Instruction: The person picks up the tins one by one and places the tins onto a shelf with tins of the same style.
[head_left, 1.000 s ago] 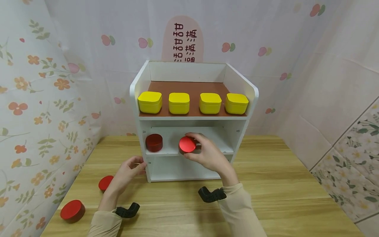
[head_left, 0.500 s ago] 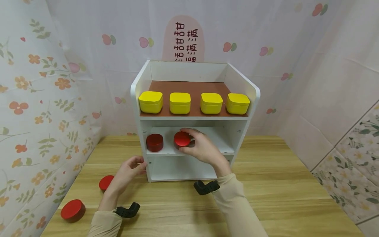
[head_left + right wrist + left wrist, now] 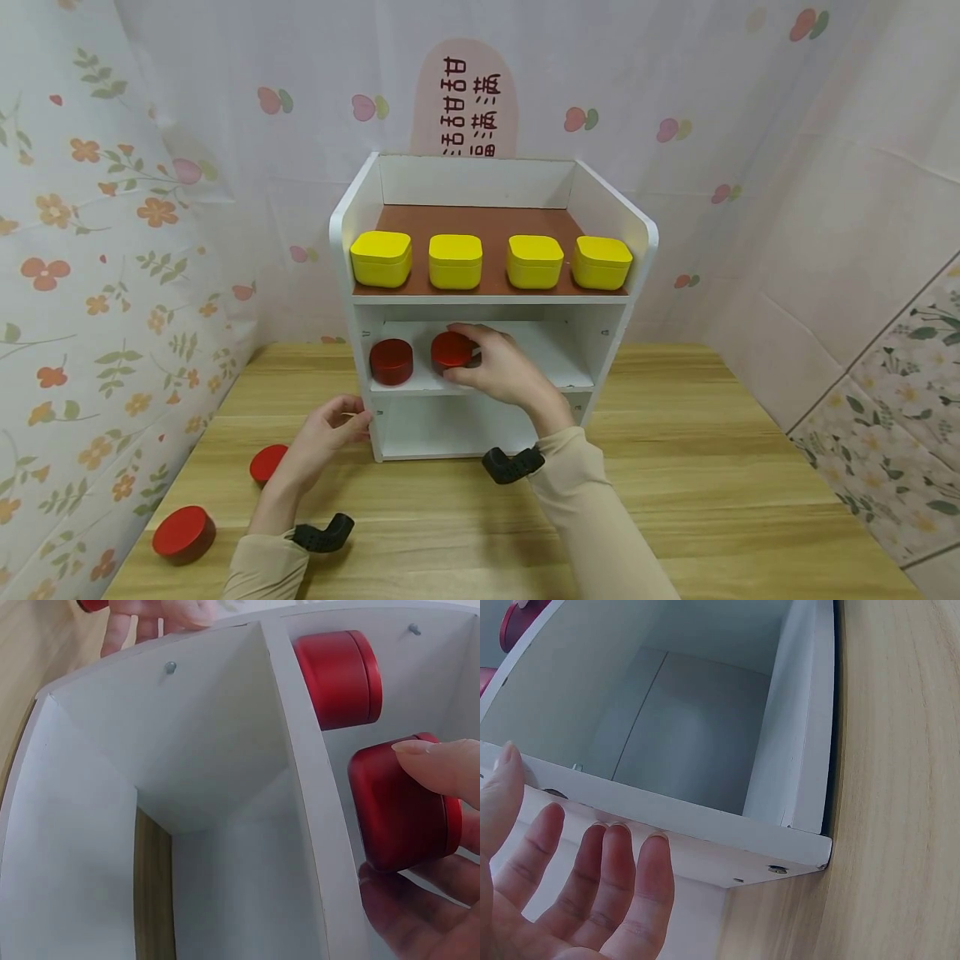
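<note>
My right hand (image 3: 506, 371) grips a round red tin (image 3: 450, 351) between thumb and fingers at the middle level of a white shelf unit (image 3: 491, 300). Up close in the right wrist view, this red tin (image 3: 397, 810) is slightly tilted, thumb (image 3: 442, 766) on one side and fingers beneath. A second red tin (image 3: 392, 362) stands at the left end of that level, a small gap away. My left hand (image 3: 322, 433) is at the unit's left side panel (image 3: 705, 851), its fingers against the outer face and the thumb by the front edge, seen in the left wrist view.
Several yellow square tins (image 3: 455, 262) line the front of the brown top board (image 3: 480, 218). Two more red tins lie on the wooden table (image 3: 712, 467) at left: one near tin (image 3: 184, 534), and one tin (image 3: 267, 463) partly behind the left forearm. A patterned curtain (image 3: 285, 208) hangs behind.
My right hand has carried the red tin leftward and inward on the middle level, closer to the tin at the left end. My left hand has stayed at the side panel.
</note>
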### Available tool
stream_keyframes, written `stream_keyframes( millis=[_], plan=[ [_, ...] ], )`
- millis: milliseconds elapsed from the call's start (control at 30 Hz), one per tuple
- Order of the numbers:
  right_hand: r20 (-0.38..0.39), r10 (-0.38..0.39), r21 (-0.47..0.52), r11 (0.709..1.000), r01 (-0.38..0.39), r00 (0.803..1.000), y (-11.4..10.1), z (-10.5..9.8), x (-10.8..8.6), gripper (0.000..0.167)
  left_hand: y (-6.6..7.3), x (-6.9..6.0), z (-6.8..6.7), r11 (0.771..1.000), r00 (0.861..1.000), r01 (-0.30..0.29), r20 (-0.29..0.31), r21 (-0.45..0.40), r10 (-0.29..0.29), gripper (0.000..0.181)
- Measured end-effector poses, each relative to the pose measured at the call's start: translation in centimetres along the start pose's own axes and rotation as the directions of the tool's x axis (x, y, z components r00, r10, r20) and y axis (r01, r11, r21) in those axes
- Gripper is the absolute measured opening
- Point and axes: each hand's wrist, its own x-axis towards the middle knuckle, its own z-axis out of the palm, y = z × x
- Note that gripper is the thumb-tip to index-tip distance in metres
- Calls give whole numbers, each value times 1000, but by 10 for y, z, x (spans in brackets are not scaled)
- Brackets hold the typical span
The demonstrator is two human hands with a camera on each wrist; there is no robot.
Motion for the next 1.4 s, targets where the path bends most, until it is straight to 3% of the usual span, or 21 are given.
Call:
stream_keyframes(
  millis=[1400],
  plan=[
    [75, 33, -79, 997, -27, 997, -2, 3, 5, 64, 0, 0, 0, 1000, 1000, 3, 3, 0, -3, 35]
  ],
)
